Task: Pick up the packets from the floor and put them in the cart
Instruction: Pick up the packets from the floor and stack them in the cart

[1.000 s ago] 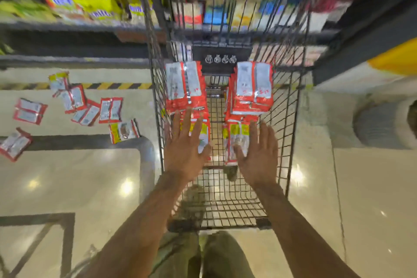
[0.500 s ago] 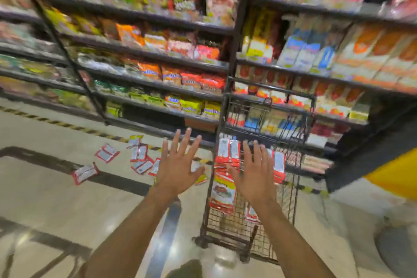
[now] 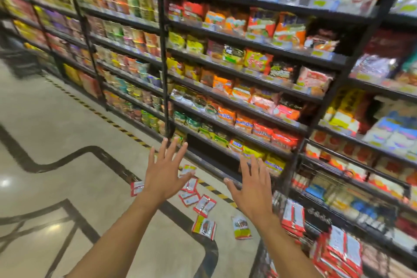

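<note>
Tall black metal shelving racks (image 3: 163,52) line the whole aisle, crammed with blurry colourful snack bags (image 3: 255,61). Glossy beige stone floor (image 3: 56,119) with dark curvy inlay lines (image 3: 74,156), yellow-and-black hazard striping (image 3: 97,111) along the rack base, plus bright light glare spots (image 3: 5,182).

We look down on a glossy beige floor (image 3: 56,119) crossed by dark inlaid bands (image 3: 67,156), with a yellow-black striped line (image 3: 121,130) along the shelving (image 3: 225,101). Red-and-white packets (image 3: 204,205) lie scattered on it beside that line, and two yellow-green packets (image 3: 204,227) lie nearer us.
</note>
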A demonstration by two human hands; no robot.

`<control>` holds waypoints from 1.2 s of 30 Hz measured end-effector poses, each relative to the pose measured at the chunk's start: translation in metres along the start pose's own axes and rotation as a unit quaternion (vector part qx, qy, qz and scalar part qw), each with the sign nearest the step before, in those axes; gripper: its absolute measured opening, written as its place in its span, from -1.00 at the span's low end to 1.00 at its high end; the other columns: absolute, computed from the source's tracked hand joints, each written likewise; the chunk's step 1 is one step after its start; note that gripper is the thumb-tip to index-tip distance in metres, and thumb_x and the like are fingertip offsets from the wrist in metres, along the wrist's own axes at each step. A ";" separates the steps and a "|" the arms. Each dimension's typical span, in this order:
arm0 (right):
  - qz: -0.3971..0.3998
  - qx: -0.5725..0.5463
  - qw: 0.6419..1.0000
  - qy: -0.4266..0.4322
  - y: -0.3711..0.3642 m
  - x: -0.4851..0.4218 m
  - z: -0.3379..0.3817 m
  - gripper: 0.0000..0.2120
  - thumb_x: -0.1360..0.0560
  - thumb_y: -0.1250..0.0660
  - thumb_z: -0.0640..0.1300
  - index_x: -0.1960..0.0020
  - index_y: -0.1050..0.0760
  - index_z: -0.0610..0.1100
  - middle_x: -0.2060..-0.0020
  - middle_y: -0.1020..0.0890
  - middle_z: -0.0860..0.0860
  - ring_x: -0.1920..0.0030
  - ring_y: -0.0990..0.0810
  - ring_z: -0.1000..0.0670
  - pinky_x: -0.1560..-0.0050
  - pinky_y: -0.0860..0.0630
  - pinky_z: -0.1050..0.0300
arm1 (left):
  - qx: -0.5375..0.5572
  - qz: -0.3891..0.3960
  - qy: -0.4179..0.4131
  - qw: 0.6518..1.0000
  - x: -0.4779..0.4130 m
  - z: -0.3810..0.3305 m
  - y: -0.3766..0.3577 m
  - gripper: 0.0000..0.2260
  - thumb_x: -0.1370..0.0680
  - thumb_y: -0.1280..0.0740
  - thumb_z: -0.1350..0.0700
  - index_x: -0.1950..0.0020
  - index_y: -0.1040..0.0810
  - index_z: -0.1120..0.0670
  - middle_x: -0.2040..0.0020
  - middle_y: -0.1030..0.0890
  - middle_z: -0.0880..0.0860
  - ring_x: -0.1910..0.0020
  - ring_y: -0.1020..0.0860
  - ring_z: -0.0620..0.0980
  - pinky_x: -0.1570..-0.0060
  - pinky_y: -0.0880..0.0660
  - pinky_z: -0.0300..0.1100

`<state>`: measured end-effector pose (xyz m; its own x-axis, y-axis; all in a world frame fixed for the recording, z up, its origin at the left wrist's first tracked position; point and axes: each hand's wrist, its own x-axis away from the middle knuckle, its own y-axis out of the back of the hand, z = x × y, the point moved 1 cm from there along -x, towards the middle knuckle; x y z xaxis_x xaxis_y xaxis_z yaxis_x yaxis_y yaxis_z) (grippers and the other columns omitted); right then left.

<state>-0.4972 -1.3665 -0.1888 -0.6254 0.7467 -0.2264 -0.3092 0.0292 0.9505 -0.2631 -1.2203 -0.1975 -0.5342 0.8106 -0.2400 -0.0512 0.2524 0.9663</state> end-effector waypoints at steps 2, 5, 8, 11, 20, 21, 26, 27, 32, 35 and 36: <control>0.011 0.012 1.000 0.013 -0.016 -0.028 0.038 -0.11 -0.51 0.21 0.55 -0.71 0.04 0.11 -0.70 -0.04 -0.05 -0.69 0.04 -0.18 -0.67 0.04 -0.19 | -0.004 0.004 0.009 1.000 -0.013 0.044 0.001 -0.17 -0.52 0.12 -0.56 -0.70 -0.02 -0.17 -0.72 0.00 0.01 -0.70 0.03 0.16 -0.59 0.05 0.31; 0.025 0.011 0.999 0.025 -0.041 -0.070 0.097 -0.08 -0.47 0.23 0.57 -0.70 0.11 0.12 -0.71 0.04 -0.03 -0.70 0.12 -0.15 -0.68 0.09 -0.19 | -0.014 0.012 0.026 0.999 -0.037 0.114 0.004 -0.18 -0.52 0.08 -0.56 -0.70 0.03 -0.19 -0.72 0.05 0.01 -0.70 0.07 0.16 -0.59 0.14 0.27; 0.043 0.011 0.999 0.025 -0.065 -0.108 0.156 -0.10 -0.49 0.12 0.55 -0.70 0.10 0.12 -0.71 0.04 -0.04 -0.70 0.10 -0.16 -0.68 0.10 -0.20 | -0.017 0.034 0.027 0.999 -0.060 0.181 0.006 -0.20 -0.55 -0.02 -0.52 -0.70 0.07 -0.18 -0.72 0.13 0.01 -0.70 0.13 0.16 -0.60 0.17 0.29; 0.048 0.014 0.999 0.023 -0.089 -0.139 0.205 -0.12 -0.55 -0.01 0.53 -0.70 0.09 0.11 -0.71 0.03 -0.04 -0.70 0.08 -0.17 -0.65 0.11 -0.19 | -0.030 0.059 0.027 0.997 -0.080 0.235 0.008 -0.19 -0.54 0.04 -0.52 -0.70 0.14 -0.19 -0.72 0.19 0.00 -0.69 0.21 0.15 -0.61 0.15 0.31; 0.083 0.041 0.994 0.051 -0.146 -0.228 0.281 -0.10 -0.54 -0.02 0.55 -0.70 0.17 0.13 -0.71 0.13 -0.03 -0.70 0.18 -0.17 -0.61 0.24 -0.16 | -0.003 0.063 0.035 0.997 -0.139 0.335 -0.024 -0.09 -0.45 0.33 -0.58 -0.71 0.01 -0.16 -0.72 0.05 0.04 -0.70 0.12 0.19 -0.60 0.13 0.35; 0.078 0.041 0.995 0.056 -0.153 -0.241 0.285 -0.10 -0.54 -0.01 0.55 -0.70 0.16 0.13 -0.71 0.11 -0.03 -0.70 0.17 -0.17 -0.62 0.22 -0.17 | -0.001 0.064 0.037 0.997 -0.148 0.342 -0.032 -0.10 -0.47 0.29 -0.58 -0.71 -0.01 -0.15 -0.72 0.03 0.04 -0.70 0.10 0.19 -0.60 0.11 0.35; 0.087 0.028 0.994 0.066 -0.201 -0.312 0.295 -0.09 -0.52 0.01 0.57 -0.71 0.10 0.12 -0.71 0.08 -0.04 -0.69 0.14 -0.18 -0.61 0.21 -0.19 | -0.008 0.081 0.050 0.995 -0.204 0.369 -0.069 -0.17 -0.53 0.14 -0.55 -0.71 0.08 -0.17 -0.72 0.11 0.01 -0.70 0.14 0.18 -0.61 0.17 0.31; 0.090 0.025 0.993 0.070 -0.212 -0.329 0.297 -0.09 -0.51 0.05 0.57 -0.71 0.10 0.12 -0.71 0.09 -0.04 -0.69 0.15 -0.18 -0.60 0.22 -0.19 | -0.009 0.081 0.055 0.995 -0.217 0.374 -0.078 -0.17 -0.53 0.10 -0.55 -0.71 0.09 -0.17 -0.72 0.13 0.01 -0.69 0.15 0.18 -0.61 0.19 0.31; 0.129 0.010 0.988 0.086 -0.284 -0.425 0.295 -0.05 -0.45 0.19 0.57 -0.71 0.20 0.11 -0.70 0.18 -0.05 -0.68 0.24 -0.19 -0.64 0.21 -0.22 | -0.014 0.114 0.085 0.990 -0.295 0.403 -0.140 -0.18 -0.56 0.06 -0.54 -0.71 0.06 -0.16 -0.71 0.12 0.03 -0.69 0.16 0.19 -0.59 0.26 0.28; 0.167 0.011 0.981 0.094 -0.334 -0.491 0.293 -0.06 -0.51 0.07 0.58 -0.70 0.21 0.11 -0.70 0.21 -0.05 -0.68 0.26 -0.19 -0.66 0.18 -0.27 | -0.007 0.133 0.103 0.986 -0.349 0.420 -0.183 -0.18 -0.55 0.01 -0.54 -0.71 -0.03 -0.14 -0.71 0.06 0.04 -0.69 0.05 0.21 -0.60 0.16 0.31; 0.186 0.018 0.978 0.097 -0.351 -0.511 0.291 -0.06 -0.51 0.02 0.58 -0.71 0.17 0.11 -0.70 0.19 -0.05 -0.69 0.23 -0.21 -0.66 0.16 -0.28 | -0.003 0.146 0.113 0.983 -0.367 0.425 -0.200 -0.18 -0.55 0.01 -0.54 -0.71 0.00 -0.15 -0.71 0.09 0.03 -0.69 0.09 0.19 -0.60 0.18 0.30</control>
<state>0.1396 -1.5645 -0.3451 -0.8147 0.5706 0.1030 -0.0120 -0.1941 0.9809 0.3018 -1.3435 -0.3428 -0.7010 0.7093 0.0745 0.1280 0.0224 0.9915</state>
